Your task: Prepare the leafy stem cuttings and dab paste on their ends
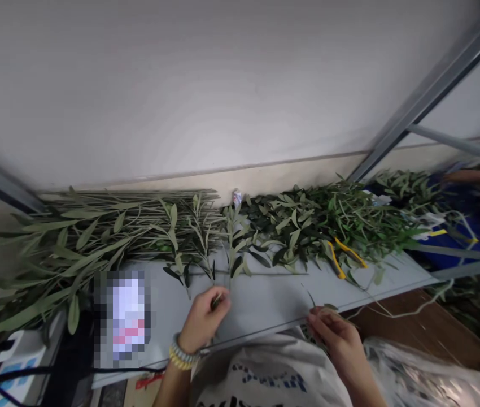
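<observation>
My left hand (206, 314) is closed near the front of the grey tabletop, wrapped round the lower stem of an upright leafy sprig (232, 243). A bit of green shows between its thumb and fingers. Apart from it, over the table's front edge, my right hand (334, 333) pinches a few narrow plucked leaves (330, 307). Two more leafy sprigs, one near the left (177, 249) and one in the middle (203, 237), lie just beyond my left hand. A long bare stem (274, 275) lies across the table.
Long-stemmed branches (96, 226) fill the left; a leafy heap (299, 217) covers the right, with yellow-handled pliers or cutters (344, 257) on it. A blurred-out phone-like object (129, 316) is at left. Metal posts (418, 113) frame the table. Another person's hand (468, 176) is at far right.
</observation>
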`<state>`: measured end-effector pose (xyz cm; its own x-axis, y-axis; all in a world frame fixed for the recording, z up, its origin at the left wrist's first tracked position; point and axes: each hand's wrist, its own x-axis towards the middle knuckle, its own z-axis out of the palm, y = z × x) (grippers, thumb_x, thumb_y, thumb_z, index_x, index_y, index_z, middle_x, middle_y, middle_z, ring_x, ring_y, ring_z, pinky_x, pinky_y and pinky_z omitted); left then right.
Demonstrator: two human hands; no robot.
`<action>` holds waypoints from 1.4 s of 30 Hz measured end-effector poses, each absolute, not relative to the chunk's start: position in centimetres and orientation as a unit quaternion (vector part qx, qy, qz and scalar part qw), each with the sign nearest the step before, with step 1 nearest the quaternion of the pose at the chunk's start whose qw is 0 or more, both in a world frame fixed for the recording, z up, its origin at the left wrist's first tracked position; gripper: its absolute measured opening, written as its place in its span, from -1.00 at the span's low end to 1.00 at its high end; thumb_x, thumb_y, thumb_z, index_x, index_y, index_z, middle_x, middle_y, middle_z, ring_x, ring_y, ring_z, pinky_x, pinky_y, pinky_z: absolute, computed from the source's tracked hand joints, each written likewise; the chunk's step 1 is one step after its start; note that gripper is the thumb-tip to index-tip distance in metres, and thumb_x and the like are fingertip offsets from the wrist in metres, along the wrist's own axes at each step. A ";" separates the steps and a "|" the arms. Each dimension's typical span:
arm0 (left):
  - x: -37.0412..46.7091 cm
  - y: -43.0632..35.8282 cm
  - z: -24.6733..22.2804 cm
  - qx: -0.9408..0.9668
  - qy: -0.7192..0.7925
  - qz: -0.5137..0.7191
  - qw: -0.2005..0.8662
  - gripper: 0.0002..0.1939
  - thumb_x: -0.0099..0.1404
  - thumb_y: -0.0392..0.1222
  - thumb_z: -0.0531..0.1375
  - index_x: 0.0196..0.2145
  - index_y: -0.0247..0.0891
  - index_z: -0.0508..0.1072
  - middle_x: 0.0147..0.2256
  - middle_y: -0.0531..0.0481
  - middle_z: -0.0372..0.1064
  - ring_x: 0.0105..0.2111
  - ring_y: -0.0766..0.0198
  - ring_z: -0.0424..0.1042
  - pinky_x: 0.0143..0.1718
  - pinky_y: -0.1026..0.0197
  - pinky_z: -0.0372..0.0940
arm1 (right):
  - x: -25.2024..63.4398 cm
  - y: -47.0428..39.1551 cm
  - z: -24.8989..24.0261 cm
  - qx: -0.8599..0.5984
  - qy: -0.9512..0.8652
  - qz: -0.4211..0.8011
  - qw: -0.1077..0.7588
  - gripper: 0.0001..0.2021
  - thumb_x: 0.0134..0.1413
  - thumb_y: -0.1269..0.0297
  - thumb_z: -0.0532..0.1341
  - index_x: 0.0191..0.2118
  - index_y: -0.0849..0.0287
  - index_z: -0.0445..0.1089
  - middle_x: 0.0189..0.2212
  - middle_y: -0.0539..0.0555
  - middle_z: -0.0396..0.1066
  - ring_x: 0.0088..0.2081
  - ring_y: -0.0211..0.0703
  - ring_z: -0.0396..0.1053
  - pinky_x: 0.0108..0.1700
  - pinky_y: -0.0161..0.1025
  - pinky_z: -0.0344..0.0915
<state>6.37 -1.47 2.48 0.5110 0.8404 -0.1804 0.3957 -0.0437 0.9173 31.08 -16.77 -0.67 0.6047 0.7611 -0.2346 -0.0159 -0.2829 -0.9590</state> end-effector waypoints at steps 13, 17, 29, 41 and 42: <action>16.4 5.5 2.0 0.758 0.623 0.054 0.187 -0.82 0.17 -0.26 0.10 -0.40 -0.39 0.47 -0.39 -0.33 0.46 -0.34 -0.05 0.49 -0.36 0.08 0.30 | 33.1 -15.3 -0.2 -0.727 -0.328 0.351 0.490 -0.60 -0.16 -0.03 0.25 -0.70 0.13 0.18 -0.69 -0.04 0.14 -0.55 -0.21 0.17 -0.50 -0.33 0.13; 16.1 3.7 2.7 0.770 0.609 0.072 0.178 -0.80 0.21 -0.27 0.05 -0.33 -0.35 0.45 -0.35 -0.26 0.47 -0.32 0.03 0.48 -0.33 0.14 0.28 | 33.2 -15.2 -0.2 -0.705 -0.350 0.347 0.509 -0.60 -0.14 0.00 0.25 -0.70 0.14 0.14 -0.67 -0.04 0.12 -0.54 -0.23 0.15 -0.51 -0.34 0.12; 11.8 -1.0 6.4 0.849 0.406 0.218 0.257 -0.86 0.25 -0.24 0.04 -0.43 -0.23 0.36 -0.46 0.01 0.35 -0.42 0.26 0.34 -0.34 0.26 0.17 | 34.3 -13.3 2.6 -0.677 -0.412 0.336 0.508 -0.68 -0.06 0.04 0.25 -0.57 0.20 0.34 -0.62 -0.01 0.27 -0.59 -0.27 0.18 -0.52 -0.31 0.15; 3.6 -4.6 5.5 0.756 0.473 0.309 0.332 -0.82 0.28 -0.16 0.07 -0.30 -0.22 0.45 -0.40 -0.03 0.36 -0.41 0.29 0.33 -0.37 0.27 0.19 | 29.1 0.4 9.7 -0.356 -0.335 0.547 0.680 -0.79 -0.22 0.15 0.39 -0.49 0.14 0.42 -0.50 -0.02 0.42 -0.42 -0.18 0.40 -0.31 -0.18 0.35; 3.7 -4.6 5.4 0.751 0.478 0.313 0.331 -0.82 0.29 -0.16 0.06 -0.30 -0.23 0.44 -0.39 -0.03 0.35 -0.41 0.29 0.33 -0.37 0.28 0.19 | 28.4 0.6 10.1 -0.341 -0.330 0.559 0.681 -0.80 -0.22 0.17 0.39 -0.51 0.14 0.42 -0.49 -0.02 0.43 -0.40 -0.18 0.40 -0.29 -0.18 0.35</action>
<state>3.65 -4.60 5.44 0.3473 0.9249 0.1546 0.5106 -0.3248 0.7961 28.35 0.64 10.09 0.1587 0.9850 0.0682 -0.5358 0.1440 -0.8320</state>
